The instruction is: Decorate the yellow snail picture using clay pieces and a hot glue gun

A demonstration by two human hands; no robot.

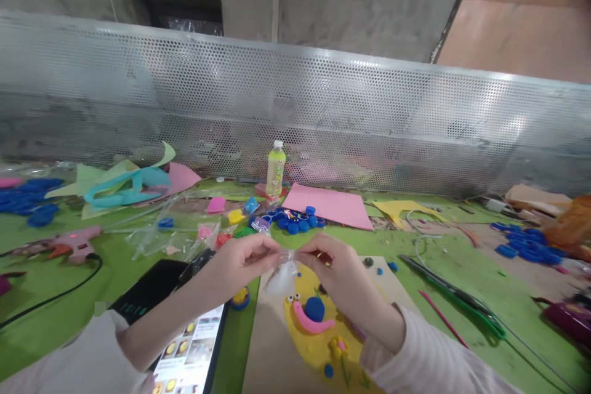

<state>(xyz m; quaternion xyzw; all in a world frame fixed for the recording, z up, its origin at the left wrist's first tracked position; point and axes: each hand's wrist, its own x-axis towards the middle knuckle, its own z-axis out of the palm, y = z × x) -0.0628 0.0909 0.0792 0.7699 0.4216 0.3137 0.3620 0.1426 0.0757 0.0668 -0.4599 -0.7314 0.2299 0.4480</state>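
My left hand (247, 258) and my right hand (330, 271) meet above the table, each pinching the top of a small clear plastic bag (282, 276) that hangs between them. Under the hands lies a tan board (272, 345) carrying a yellow sheet (309, 345) with a pink clay snail that has a blue cap (314, 308) as its shell. A phone or tablet (184, 345) showing pictures lies under my left forearm.
Blue bottle caps (295, 220) and clay packets sit behind the hands near a drink bottle (276, 169) and pink paper (329, 204). A pink glue gun (74, 245) lies at the left, green-handled scissors (457, 298) at the right. A perforated metal screen (295, 111) backs the green table.
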